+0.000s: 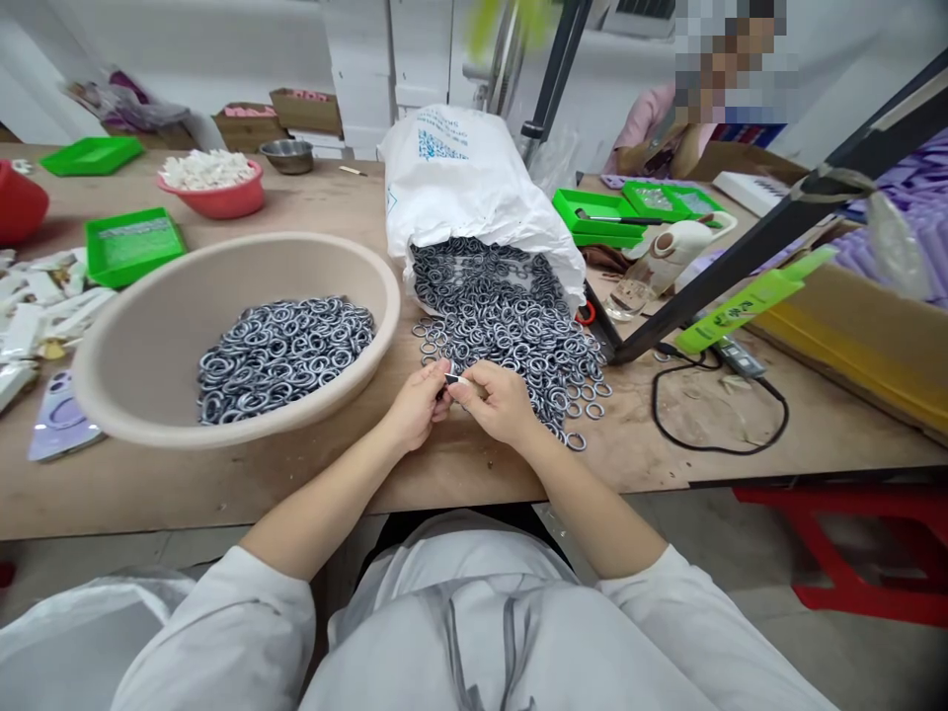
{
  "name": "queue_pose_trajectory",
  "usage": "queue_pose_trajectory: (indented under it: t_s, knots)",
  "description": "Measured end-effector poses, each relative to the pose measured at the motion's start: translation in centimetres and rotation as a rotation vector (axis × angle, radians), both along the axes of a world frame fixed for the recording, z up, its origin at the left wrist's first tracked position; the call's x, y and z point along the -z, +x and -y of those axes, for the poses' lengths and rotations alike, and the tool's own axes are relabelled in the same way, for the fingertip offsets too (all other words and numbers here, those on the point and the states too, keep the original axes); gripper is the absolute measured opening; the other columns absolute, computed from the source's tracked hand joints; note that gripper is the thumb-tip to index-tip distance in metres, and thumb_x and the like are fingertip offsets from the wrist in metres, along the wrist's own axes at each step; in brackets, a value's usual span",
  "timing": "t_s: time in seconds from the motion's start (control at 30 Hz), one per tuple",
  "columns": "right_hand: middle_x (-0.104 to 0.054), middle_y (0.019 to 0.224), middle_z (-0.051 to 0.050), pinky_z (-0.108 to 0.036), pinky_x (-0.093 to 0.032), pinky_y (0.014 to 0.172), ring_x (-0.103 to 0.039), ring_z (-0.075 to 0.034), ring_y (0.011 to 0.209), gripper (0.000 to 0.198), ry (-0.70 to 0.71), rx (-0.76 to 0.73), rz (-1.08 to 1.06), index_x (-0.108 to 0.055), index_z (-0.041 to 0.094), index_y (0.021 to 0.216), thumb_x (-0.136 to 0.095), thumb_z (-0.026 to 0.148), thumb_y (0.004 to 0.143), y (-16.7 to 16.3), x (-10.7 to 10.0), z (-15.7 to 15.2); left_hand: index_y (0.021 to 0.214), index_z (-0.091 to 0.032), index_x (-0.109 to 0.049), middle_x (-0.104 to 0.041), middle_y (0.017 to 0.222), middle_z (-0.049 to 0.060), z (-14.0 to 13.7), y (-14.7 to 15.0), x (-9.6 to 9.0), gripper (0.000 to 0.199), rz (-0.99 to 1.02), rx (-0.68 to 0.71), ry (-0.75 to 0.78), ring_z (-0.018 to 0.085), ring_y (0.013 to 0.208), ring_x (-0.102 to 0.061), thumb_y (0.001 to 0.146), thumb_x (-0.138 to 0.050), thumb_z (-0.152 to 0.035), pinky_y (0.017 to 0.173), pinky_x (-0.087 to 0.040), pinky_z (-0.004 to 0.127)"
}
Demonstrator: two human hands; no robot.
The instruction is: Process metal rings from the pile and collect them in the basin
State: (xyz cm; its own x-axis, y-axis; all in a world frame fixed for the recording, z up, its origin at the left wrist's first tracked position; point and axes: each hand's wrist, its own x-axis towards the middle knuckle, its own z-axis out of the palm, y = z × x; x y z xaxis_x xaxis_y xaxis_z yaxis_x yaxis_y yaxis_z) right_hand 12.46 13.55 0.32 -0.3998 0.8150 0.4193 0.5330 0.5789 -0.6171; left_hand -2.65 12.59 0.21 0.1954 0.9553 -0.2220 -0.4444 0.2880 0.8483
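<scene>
My left hand (421,405) and my right hand (500,400) meet at the table's front, fingers closed in a pinch. A small flat black-and-white piece (453,379) shows between them, gripped by the right thumb and fingers. Whatever the left fingertips pinch is too small and hidden to name. Just beyond the hands, a heap of grey metallic rings (511,341) spills from a white sack (463,183) lying on its side. To the left stands a large beige basin (140,395) with many similar rings (288,355) inside.
A dark metal post (711,257) slants up on the right, beside a black cable (659,420) and a glass jug (641,281). Green trays (133,247), a red bowl of white parts (222,197) and white pieces (40,316) lie left. Another person (644,128) sits across.
</scene>
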Motion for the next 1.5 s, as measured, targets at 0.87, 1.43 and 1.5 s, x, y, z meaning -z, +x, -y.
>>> queue_pose_trajectory:
  t_s: [0.87,1.43,1.5]
  knots:
    - [-0.067,0.090,-0.005,-0.028,-0.041,0.074,-0.059,-0.018,0.083,0.028,-0.120,0.386,0.059,-0.072,0.020,0.091,-0.067,0.047,0.086,1.8,-0.1,-2.7,0.074,-0.013,-0.061,-0.059,0.065,0.000,0.4,-0.2,-0.7,0.050,-0.112,0.070,0.054,0.003,0.044,-0.036,0.063,-0.082,-0.057,0.040,-0.024,0.016]
    - [-0.064,0.074,0.002,-0.026,-0.044,0.067,-0.055,-0.013,0.068,0.045,-0.451,-0.071,-0.612,-0.068,0.018,0.081,-0.082,0.057,0.064,-0.8,0.6,-1.6,0.069,-0.018,-0.047,-0.042,0.051,-0.008,0.4,0.4,-0.4,0.052,-0.117,0.086,0.026,0.003,0.041,-0.027,0.061,-0.082,-0.056,0.037,-0.019,0.015]
    - [-0.062,0.071,0.003,-0.026,-0.042,0.064,-0.052,-0.012,0.064,0.046,-0.513,-0.103,-0.660,-0.067,0.018,0.079,-0.083,0.057,0.062,-0.9,0.6,-1.6,0.070,-0.018,-0.046,-0.041,0.051,-0.008,0.4,0.4,-0.3,0.052,-0.102,0.096,0.015,0.002,0.040,-0.027,0.062,-0.082,-0.056,0.037,-0.018,0.015]
